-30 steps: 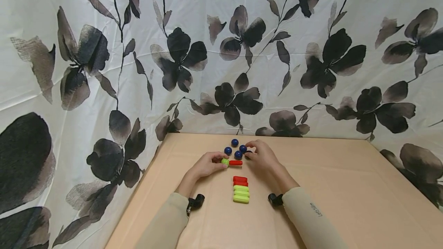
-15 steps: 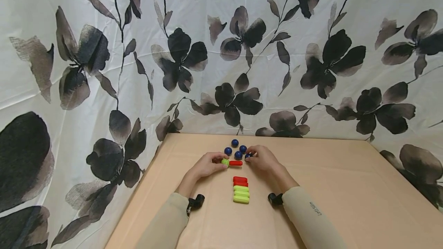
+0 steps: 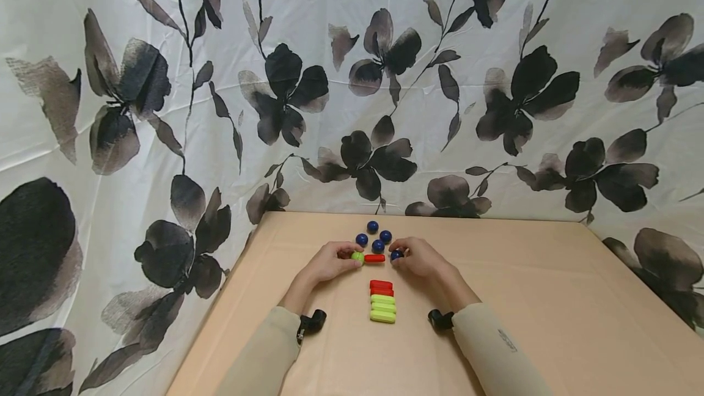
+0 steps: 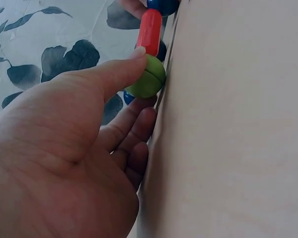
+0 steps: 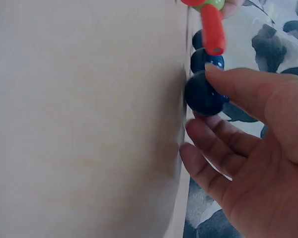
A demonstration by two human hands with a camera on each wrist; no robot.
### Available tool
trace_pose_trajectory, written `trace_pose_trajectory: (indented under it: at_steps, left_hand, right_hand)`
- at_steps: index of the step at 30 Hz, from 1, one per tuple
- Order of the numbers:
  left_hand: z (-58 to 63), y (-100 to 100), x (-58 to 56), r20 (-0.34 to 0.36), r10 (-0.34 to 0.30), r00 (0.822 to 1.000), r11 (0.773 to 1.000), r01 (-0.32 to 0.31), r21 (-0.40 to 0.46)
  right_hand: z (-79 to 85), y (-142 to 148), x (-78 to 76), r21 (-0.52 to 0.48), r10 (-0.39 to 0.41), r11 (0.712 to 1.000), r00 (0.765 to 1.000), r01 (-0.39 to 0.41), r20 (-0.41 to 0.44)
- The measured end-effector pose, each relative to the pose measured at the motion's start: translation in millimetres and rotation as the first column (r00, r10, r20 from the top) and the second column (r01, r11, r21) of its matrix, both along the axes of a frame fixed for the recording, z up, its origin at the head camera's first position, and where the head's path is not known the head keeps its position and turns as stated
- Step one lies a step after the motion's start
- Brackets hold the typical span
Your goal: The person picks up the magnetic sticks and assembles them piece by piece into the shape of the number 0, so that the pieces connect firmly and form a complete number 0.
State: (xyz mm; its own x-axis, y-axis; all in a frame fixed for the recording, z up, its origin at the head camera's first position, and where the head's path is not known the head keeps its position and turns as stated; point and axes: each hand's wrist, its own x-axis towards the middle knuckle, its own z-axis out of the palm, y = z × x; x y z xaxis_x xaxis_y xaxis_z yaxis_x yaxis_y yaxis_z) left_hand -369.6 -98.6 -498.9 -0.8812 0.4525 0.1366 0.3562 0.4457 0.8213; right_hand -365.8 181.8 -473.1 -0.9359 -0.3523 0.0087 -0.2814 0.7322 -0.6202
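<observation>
Grip (right hand (image 3: 420,259)) on 1 blue ball (image 5: 203,96)

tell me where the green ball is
In the head view, the green ball is pinched by the left hand, just left of a red rod.

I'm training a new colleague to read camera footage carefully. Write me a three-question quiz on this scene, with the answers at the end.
1. Multiple choice: what is the right hand pinching?
a) a green stick
b) a blue ball
c) nothing
2. True or false: the left hand holds a blue ball.
3. Count: besides the ball in the right hand, how many other blue balls show in the head view?

Key
1. b
2. False; the left hand pinches a round green piece.
3. Four
</observation>
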Motion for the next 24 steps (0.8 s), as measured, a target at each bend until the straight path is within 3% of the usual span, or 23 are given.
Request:
trace_pose_trajectory:
  at_steps: [6, 16, 24]
  left_hand:
    - [1.2, 3.2, 1.3, -0.015, 0.018, 1.000, 1.000, -0.018, -0.004]
    - [-0.9, 11.4, -0.7, -0.030, 0.036, 0.999, 0.999, -0.036, -0.027]
    - [1.3, 10.2, -1.2, -0.027, 0.034, 0.999, 0.999, -0.035, -0.027]
  right_hand:
    - [-2.8, 5.5, 4.1, -0.095, 0.052, 0.994, 0.998, -0.049, 0.033]
    - [-15.9, 11.0, 1.6, -0.208, 0.110, 0.972, 0.994, -0.105, 0.009]
    - [-30.0, 14.3, -0.7, -0.365, 0.079, 0.929, 0.997, -0.067, 0.018]
